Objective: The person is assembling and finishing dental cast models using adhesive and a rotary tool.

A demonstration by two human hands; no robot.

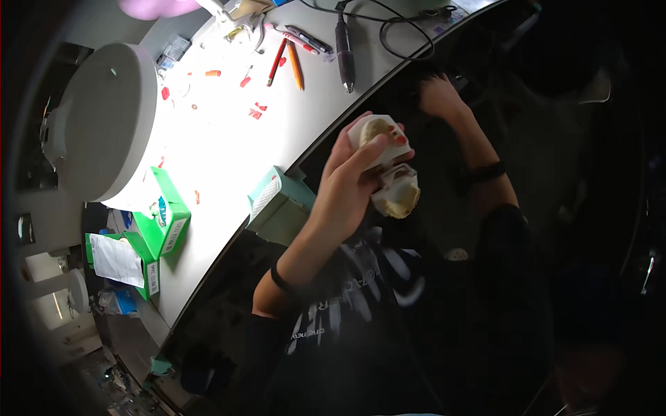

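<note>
My left hand [341, 177] is closed around a dental plaster cast [375, 132] in front of my chest, off the table's edge. The thumb lies across the cast's yellowish arch, and a bit of red wax shows on its right side. A second dental cast [401, 197], white and yellowish, hangs just below it by my fingers; how the two are joined is hidden. My right hand [442, 97] reaches away near the table edge at upper right. Its fingers fade into shadow, so whether they hold anything cannot be seen.
On the white table [222, 152] lie a black rotary handpiece [345, 59] with its cable, pens, pencils [295, 66] and red wax scraps [256, 112]. A round white lamp [111, 121] overhangs the left side. Green boxes [166, 215] and a teal box [284, 211] stand along the edges.
</note>
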